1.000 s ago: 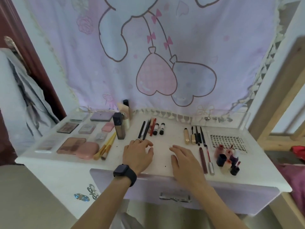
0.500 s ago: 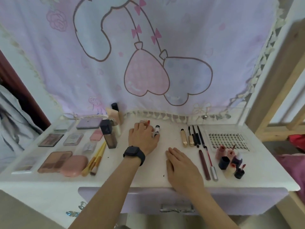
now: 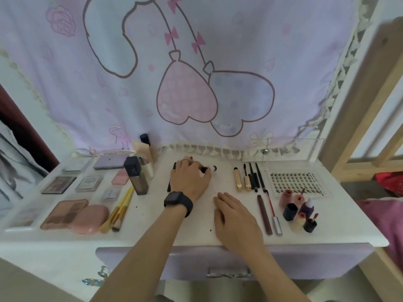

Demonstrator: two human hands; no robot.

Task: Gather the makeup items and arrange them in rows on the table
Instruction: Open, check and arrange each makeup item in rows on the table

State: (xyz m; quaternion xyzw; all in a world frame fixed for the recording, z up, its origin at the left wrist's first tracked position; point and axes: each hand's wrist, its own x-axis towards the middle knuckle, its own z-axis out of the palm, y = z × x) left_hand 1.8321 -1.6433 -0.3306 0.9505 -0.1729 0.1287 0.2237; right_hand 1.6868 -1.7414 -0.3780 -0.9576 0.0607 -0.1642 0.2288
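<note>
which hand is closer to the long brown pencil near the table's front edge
Right. The right hand lies flat beside the brown pencil, just to its left; the left hand is farther back and left, over the black pencils.

1. A white table top (image 3: 152, 227) carries everything.
2. Flat brown, grey and lilac eyeshadow palettes (image 3: 58, 184) lie in rows at the far left, with a rounded pink compact (image 3: 90, 219) at the front.
3. Gold-handled brushes (image 3: 121, 209) lie diagonally beside the compact.
4. A square dark-capped foundation bottle (image 3: 136, 178) stands upright.
5. Thin black pencils (image 3: 171, 179) and a small black-and-white tube (image 3: 211, 168) lie mid-table (partly covered).
6. Two gold tubes (image 3: 238, 178) and slim black wands (image 3: 255, 177) lie parallel, pointing away.
7. A long brown pencil (image 3: 264, 214) lies nearer the front.
8. A clear tray of false lashes (image 3: 294, 182) lies flat at the right.
9. Small pink, navy and cream bottles (image 3: 298, 212) cluster upright before it.
</note>
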